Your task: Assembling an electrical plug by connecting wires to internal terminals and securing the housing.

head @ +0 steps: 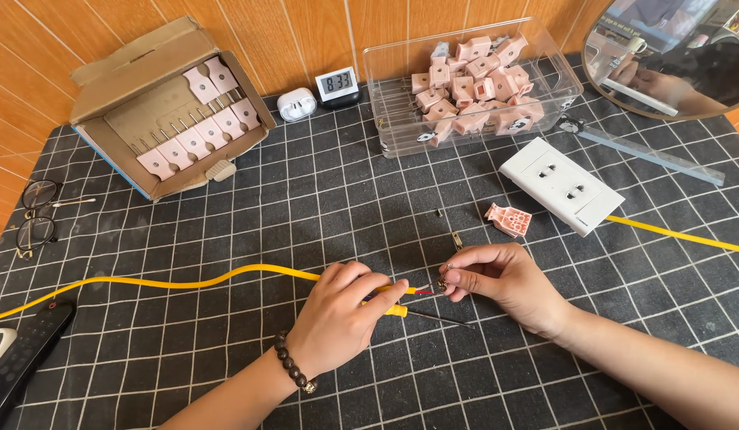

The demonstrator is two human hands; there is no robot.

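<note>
Gridded black matting covers the bench (226,239) before a wood-panelled wall. Left hand (337,318), knuckles up with wrist bent inward, closes its fingers around a yellow cable (186,283) and a screwdriver (433,317) at mid-bench. Right hand (501,279) curls in from the right, thumb and forefinger pinching a small metal part (442,283) at the cable's stripped end.

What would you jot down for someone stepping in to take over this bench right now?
Left hand grips the yellow cable near its stripped end, a screwdriver beneath it. Right hand pinches a small metal terminal at the bare wire tips. Pink plug part lies beside the white socket. Two small metal bits lie loose on the mat. Done: cable stripped. Left: plug not yet assembled.
</note>
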